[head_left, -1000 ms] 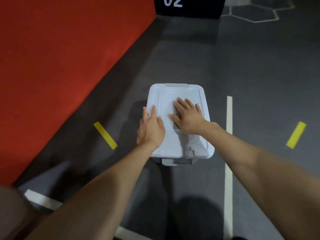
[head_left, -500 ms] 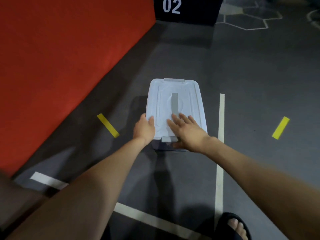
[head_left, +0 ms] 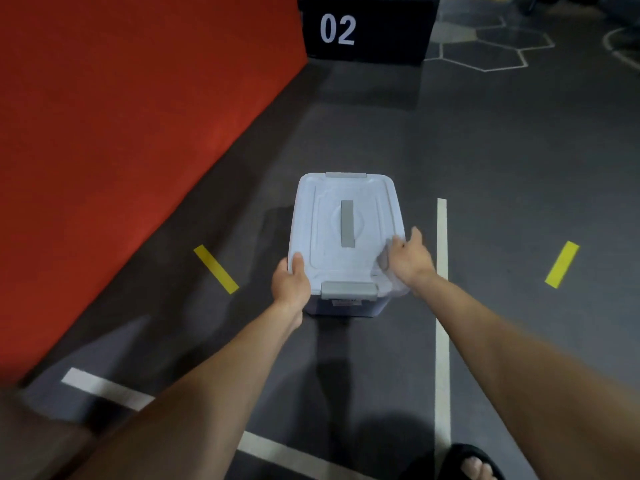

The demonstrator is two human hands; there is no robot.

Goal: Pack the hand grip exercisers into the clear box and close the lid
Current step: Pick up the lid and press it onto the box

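Note:
The clear box (head_left: 346, 306) stands on the dark floor with its pale lid (head_left: 370, 216) on top. A grey handle strip (head_left: 347, 223) runs along the lid's middle, and a grey latch (head_left: 349, 289) sits at the near end. My left hand (head_left: 290, 282) grips the lid's near left corner, thumb on top. My right hand (head_left: 410, 259) is blurred at the near right corner, fingers spread against the rim, thumb pointing away. No hand grip exercisers show; the lid hides the inside.
A red mat (head_left: 121, 133) fills the left. A black block marked 02 (head_left: 367, 29) stands far behind the box. Yellow tape marks (head_left: 215, 269) and a white line (head_left: 442, 306) lie on the floor. A foot in a black sandal (head_left: 474, 462) is at the bottom right.
Both hands slid off the lid's top toward me. The left now holds the near left corner; the right swung out to the near right corner. The camera rose and pulled back.

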